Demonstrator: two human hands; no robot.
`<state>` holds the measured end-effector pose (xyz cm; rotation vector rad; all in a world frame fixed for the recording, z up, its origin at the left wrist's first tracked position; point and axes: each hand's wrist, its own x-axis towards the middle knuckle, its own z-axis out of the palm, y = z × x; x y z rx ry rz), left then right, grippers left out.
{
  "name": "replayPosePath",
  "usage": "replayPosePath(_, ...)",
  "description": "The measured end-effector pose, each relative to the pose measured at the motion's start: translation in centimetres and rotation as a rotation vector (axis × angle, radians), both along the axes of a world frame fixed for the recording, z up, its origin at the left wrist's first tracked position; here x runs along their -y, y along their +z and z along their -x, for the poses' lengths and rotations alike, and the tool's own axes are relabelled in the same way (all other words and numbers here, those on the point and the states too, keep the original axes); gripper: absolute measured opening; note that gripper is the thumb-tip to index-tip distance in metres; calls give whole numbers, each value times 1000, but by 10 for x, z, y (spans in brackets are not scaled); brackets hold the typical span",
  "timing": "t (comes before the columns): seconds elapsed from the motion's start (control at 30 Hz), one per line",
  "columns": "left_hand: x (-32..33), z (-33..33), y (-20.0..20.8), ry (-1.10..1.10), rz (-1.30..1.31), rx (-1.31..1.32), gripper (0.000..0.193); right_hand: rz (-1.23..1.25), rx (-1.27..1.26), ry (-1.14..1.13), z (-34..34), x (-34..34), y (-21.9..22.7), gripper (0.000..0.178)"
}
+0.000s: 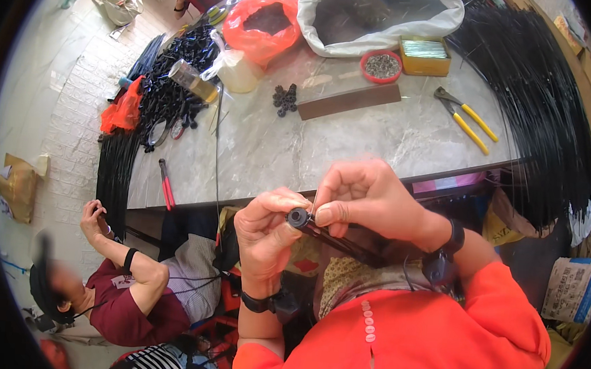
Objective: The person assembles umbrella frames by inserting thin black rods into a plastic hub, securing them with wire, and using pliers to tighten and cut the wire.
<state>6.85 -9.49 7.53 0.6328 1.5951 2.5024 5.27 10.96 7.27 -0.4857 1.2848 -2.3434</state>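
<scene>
Just off the table's near edge, my left hand [265,233] is closed round a black part with a round end [298,217]. Dark thin rods [349,245] run from it toward the lower right, under my right hand. My right hand [369,196] pinches a thin, pale, wire-like piece [315,202] against the part, thumb and forefinger together beside the round end. How that piece meets the part is too small to tell. Nearest on the table are a small cluster of black fittings [285,100] and a long brown bar [349,101].
Yellow-handled cutters [466,120] and red-handled pliers [166,185] lie on the grey table [257,148]. At the back stand a red bowl of small metal pieces [381,66], a yellow box [425,56] and bags. Black strands [544,98] cover the right end. Another person [137,290] sits left.
</scene>
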Motion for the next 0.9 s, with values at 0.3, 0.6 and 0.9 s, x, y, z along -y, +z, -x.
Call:
replayPosePath(0.3,8,-7,-4,-57,-37,53,28,52,-13,61,-4,4,-5,13)
replayPosePath(0.6,-6,-6,4,13,-114,142,33,-55,11,17,2,-5,18,24)
replayPosePath(0.9,-39,-6,12,-86,-58,176,69,-613,-598,-330,-19,-39,53,25)
